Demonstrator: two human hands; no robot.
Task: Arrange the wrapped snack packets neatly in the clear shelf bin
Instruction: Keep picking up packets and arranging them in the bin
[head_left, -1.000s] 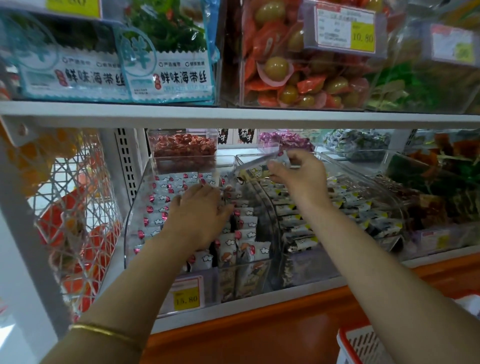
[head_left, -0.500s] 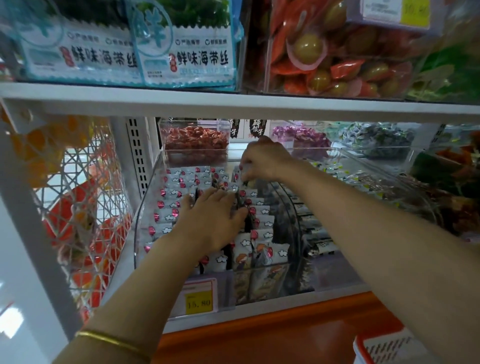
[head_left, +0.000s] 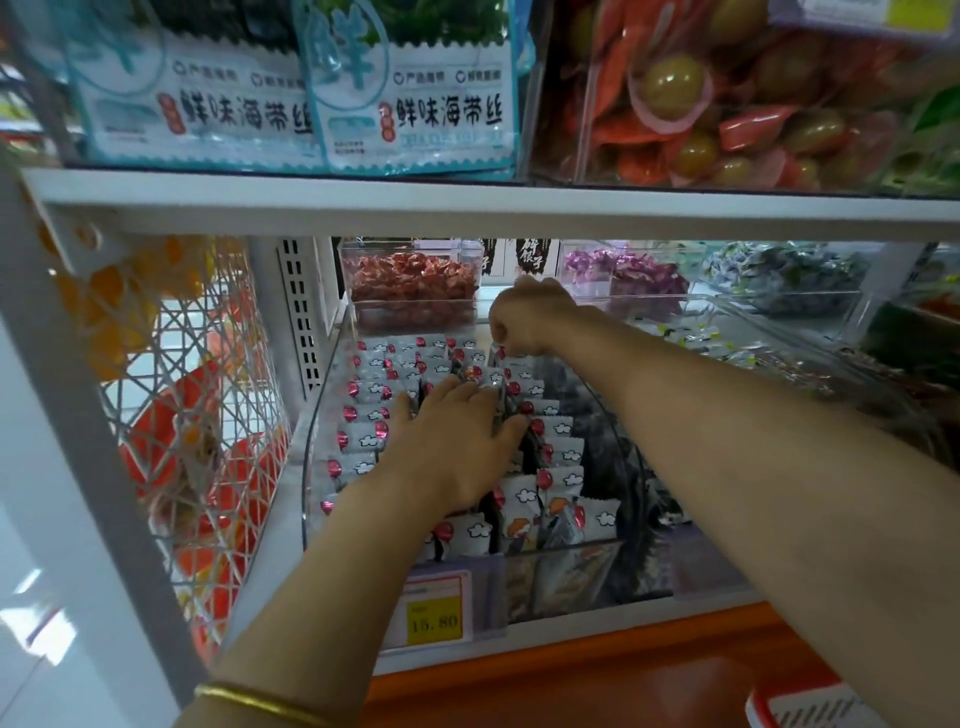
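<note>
White shop shelving (head_left: 467, 213) fills your view, and the clear shelf bin (head_left: 310, 441) sits on the lower shelf straight ahead of you. Wrapped snack packets (head_left: 363, 441) stand in rows inside it, from the near wall to the far end. Your left hand (head_left: 457, 447) lies flat on the middle rows, fingers straight, gripping nothing. Your right hand (head_left: 530, 317) is at the far end of the right row, fingers curled down among the packets; whether it pinches one cannot be told. A yellow price tag (head_left: 434, 618) sits at the bin's near front.
</note>
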